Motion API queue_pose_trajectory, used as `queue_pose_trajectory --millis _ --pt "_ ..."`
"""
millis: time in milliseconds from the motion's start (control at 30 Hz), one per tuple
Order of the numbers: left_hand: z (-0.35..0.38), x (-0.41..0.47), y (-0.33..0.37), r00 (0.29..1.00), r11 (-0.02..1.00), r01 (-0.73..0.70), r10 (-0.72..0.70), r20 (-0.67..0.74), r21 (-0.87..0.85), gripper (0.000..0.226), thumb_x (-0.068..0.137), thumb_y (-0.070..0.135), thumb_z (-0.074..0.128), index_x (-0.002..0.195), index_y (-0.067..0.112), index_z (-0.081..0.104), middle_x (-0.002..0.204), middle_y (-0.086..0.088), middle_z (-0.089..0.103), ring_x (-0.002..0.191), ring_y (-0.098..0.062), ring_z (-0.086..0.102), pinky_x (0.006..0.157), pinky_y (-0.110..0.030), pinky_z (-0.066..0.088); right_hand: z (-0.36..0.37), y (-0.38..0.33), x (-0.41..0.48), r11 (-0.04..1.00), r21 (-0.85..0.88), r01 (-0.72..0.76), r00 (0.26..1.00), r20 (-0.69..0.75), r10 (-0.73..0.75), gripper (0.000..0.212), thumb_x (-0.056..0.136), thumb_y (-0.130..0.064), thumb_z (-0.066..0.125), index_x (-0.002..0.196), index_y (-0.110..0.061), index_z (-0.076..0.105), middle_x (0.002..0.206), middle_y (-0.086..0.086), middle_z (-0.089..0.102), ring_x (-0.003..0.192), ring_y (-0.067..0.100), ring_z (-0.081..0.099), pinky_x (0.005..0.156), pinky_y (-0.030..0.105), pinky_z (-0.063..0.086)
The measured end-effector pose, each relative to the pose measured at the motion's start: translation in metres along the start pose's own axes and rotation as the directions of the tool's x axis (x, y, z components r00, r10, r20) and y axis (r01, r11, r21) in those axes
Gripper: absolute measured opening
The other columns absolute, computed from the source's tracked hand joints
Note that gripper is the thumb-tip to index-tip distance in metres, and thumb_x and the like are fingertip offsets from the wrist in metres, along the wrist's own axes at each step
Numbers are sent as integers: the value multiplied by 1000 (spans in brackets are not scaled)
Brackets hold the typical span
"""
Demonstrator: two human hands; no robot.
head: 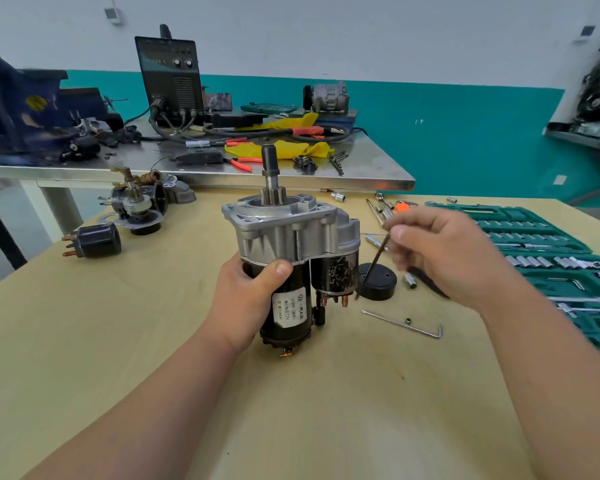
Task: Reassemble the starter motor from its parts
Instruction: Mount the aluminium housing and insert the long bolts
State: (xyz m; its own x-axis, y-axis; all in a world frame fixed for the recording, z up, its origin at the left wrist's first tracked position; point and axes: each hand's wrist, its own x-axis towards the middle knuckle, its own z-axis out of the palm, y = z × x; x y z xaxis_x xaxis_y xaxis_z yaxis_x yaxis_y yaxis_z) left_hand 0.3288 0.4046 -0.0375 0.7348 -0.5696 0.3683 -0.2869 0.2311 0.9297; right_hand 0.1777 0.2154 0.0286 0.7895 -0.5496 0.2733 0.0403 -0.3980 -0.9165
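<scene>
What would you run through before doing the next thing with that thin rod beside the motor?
1. Starter motor upright, gripped by left hand: ok.
2. Thin rod pinched in right hand: ok.
3. Rod lined up with a housing hole: not ok, it hangs beside the motor.
4. Allen key within reach on table: ok.
5. Black cap fitted: not ok, it lies on the table.
6. Rod thread clean: cannot tell.
</scene>
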Motion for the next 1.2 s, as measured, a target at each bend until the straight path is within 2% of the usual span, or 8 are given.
queue_pose_trajectory --millis 33,100,200,300,400,533,667,1200 --pt "0 0 0 1000 1000 3 -3 -2 -1 48 60 53 63 81 9 63 72 5 67 77 -18 66 72 -46 55 0 -9 3 983 181 34 999 9 -36 30 92 -1 55 80 -20 75 65 0 68 59 11 62 57 23 52" --pt "0 -1 1 1000 1000 2 -2 -4 -1 53 60 54 63 86 7 64 76 2 68 80 -21 67 76 -46 55 2 -33 11 928 341 150 988 -7 -157 31 89 -3 56 75 -22 77 66 1 68 61 13 63 59 24 54" --pt "0 -1 0 1000 1000 2 -2 -3 1 55 61 53 63 92 7 65 80 0 71 83 -20 68 74 -38 57 15 -70 24 889 317 330 944 -97 -316 21 82 -11 60 74 -22 76 65 0 67 60 15 62 58 26 53" --pt "0 -1 -2 1000 1000 -9 9 10 -2 52 62 51 64 95 12 67 88 -1 74 86 -15 70 72 -29 57 31 -99 37 836 360 413 911 -160 -381 16 85 -6 59 80 -16 71 63 0 67 57 15 60 56 27 51" --pt "0 -3 0 999 1000 -21 21 35 -20 51 63 51 66 100 16 68 94 2 75 91 -13 70 71 -21 53 43 -115 44 845 395 362 931 -103 -351 15 91 -1 55 84 -9 66 60 0 65 53 13 58 51 25 49" --pt "0 -4 1 997 999 -28 31 72 -41 59 64 50 67 109 11 67 100 -3 74 96 -17 70 73 -23 53 49 -123 41 822 504 264 961 -60 -271 18 92 2 52 81 -6 64 56 0 62 48 10 53 46 22 46" --pt "0 -4 2 995 998 -34 39 96 -56 59 64 48 68 109 9 67 94 0 74 90 -13 70 70 -19 51 50 -129 36 782 584 219 966 -20 -256 22 92 1 52 76 -9 64 54 0 60 47 9 53 43 20 45" --pt "2 -4 4 997 997 -43 47 64 -60 60 61 50 67 107 12 67 99 2 74 93 -12 70 71 -18 52 52 -120 37 765 629 140 982 9 -187 24 93 0 50 76 -9 64 54 0 60 47 9 53 43 19 45"
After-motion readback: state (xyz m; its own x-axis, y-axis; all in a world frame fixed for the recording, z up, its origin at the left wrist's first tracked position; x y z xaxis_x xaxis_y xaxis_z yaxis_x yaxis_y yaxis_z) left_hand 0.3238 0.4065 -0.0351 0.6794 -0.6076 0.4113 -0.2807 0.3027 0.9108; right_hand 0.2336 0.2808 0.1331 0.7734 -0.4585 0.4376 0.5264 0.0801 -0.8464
